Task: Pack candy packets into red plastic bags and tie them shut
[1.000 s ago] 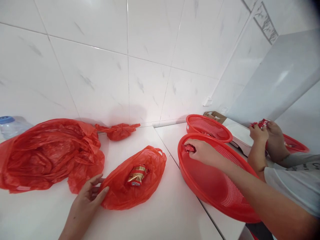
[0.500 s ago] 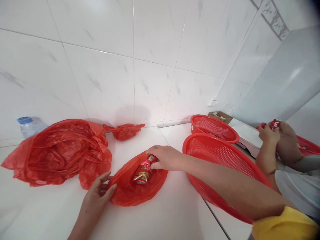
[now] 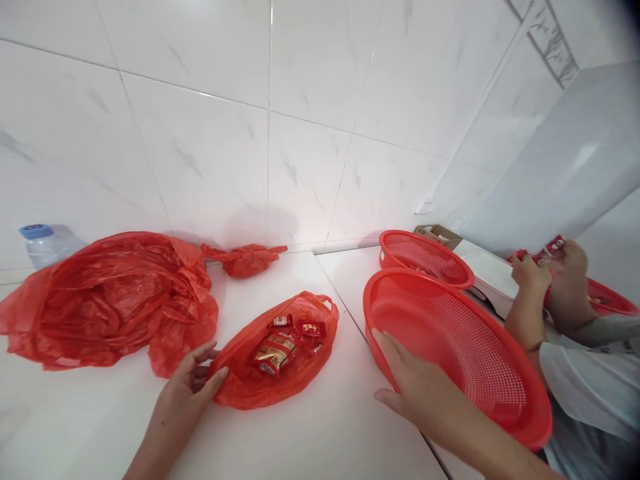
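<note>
My left hand (image 3: 179,397) pinches the left edge of a red plastic bag (image 3: 237,393) between thumb and fingers, its mouth spread wide. Inside that bag lie several small red-and-gold wrapped packets (image 3: 277,350). My right hand (image 3: 417,380) is over the near left rim of a large red mesh basket (image 3: 487,320). Its fingers are extended, the thumb is held apart, and nothing shows in its grasp. Whether the fingertips touch the rim I cannot tell.
A heap of red plastic bags (image 3: 115,300), a knotted red bag (image 3: 249,261) and a blue-capped bottle (image 3: 43,245) stand left. Behind the basket are a smaller red basket (image 3: 425,250), a cardboard box (image 3: 440,235) and a white device (image 3: 483,267). A co-worker's hands (image 3: 547,270) hold red packets at right.
My right hand has left the bag and moved right to the large basket, leaving the packets in the bag. My left hand keeps hold of the bag's edge. The view has shifted slightly.
</note>
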`<state>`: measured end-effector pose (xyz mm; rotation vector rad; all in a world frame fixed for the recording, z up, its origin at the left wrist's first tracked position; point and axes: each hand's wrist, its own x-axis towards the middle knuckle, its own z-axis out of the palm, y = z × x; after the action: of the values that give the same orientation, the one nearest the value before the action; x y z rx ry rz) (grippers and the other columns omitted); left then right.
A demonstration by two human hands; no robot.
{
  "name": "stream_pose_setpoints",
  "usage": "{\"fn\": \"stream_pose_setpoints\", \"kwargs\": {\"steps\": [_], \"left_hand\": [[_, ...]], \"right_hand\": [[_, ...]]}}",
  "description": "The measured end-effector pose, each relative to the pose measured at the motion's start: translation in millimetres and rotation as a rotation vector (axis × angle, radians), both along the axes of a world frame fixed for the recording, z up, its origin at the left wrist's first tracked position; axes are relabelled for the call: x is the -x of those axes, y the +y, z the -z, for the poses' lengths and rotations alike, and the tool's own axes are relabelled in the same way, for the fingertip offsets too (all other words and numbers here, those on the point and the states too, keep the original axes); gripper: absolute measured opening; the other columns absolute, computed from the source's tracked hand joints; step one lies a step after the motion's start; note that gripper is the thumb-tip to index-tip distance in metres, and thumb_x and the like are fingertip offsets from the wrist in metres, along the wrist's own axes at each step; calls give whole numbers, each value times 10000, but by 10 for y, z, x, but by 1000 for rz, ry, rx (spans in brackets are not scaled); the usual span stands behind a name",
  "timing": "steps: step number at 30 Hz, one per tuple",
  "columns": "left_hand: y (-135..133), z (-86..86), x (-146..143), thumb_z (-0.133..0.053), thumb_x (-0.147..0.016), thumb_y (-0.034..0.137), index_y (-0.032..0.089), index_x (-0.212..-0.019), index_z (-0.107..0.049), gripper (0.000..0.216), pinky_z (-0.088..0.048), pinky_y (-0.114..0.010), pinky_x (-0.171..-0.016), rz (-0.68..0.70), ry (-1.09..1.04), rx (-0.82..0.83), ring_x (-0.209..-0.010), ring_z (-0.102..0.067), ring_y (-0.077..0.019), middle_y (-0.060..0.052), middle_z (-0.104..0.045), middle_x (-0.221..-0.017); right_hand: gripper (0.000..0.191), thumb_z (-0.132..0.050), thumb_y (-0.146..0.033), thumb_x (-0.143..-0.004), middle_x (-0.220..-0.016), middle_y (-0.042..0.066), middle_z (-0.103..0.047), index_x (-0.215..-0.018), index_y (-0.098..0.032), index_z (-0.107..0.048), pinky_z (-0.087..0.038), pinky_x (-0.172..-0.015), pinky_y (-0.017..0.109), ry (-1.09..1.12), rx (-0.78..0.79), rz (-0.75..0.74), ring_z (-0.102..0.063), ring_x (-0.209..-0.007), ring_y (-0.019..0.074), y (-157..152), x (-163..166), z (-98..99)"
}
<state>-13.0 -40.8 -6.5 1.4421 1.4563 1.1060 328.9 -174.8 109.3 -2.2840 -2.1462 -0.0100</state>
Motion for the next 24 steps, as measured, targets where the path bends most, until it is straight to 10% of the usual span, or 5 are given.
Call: {"fn": "stream_pose_setpoints", "kwargs": {"steps": [5, 16, 24], "left_hand": [[16, 14, 9, -690, -617, 537, 234, -1165, -523, 647, -551, -326, -640, 23, -26, 13, -761, -602, -193, -62, -594, -1049], [-10, -43, -4, -652, -641, 562, 227, -1164, -515, 637, -556, -348, -661, 22, 29, -7, -765, -597, -195, -65, -595, -1065], [30, 24, 13, -682, -622, 545, 251, -1167, -510, 643, -558, -314, -636, 35, -29, 17, -751, -604, -182, -43, -595, -1036]], "right_hand": [[899, -311, 70, -686, -1162, 112, -614, -1467, -268, -19, -509, -483, 275, -293, -161, 11, -653, -612, 186, -291, -48, 447], [899, -285, 86, -673, -1012, 81, -663, -1469, -267, -60, -486, -468, 204, -280, -192, -26, -643, -597, 149, -312, -149, 412], [600, -392, -307, -898, -1374, 116, -460, -1458, -228, -192, -496, -889, 395, 216, -67, -3, -522, -1178, 262, -325, -55, 240]]}}
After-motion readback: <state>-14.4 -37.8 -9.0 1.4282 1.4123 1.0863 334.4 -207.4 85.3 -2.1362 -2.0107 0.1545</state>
